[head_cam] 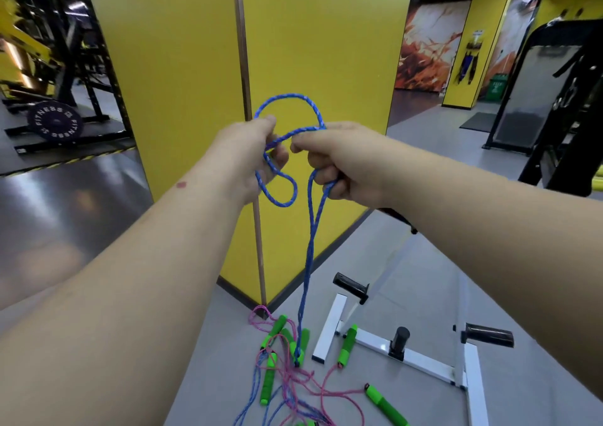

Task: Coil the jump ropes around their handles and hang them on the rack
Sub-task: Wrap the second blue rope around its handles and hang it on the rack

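Both hands are raised in front of a yellow pillar, holding a blue jump rope (pixel 310 230). My left hand (pixel 251 155) grips loops of it, one arching above and one hanging below the fingers. My right hand (pixel 339 161) pinches the rope beside it. Two strands drop from this hand to green handles (pixel 301 347) on the floor. Around them lie more green handles (pixel 347 344) tangled with pink rope (pixel 329 389) and blue rope. A white metal rack (pixel 408 357) with black pegs stands on the floor to the right.
The yellow pillar (pixel 293 50) with a copper corner strip stands directly ahead. A weight plate (pixel 55 122) and black gym frames are at the far left. A black machine (pixel 561 99) stands at the right. Grey floor surrounds the ropes.
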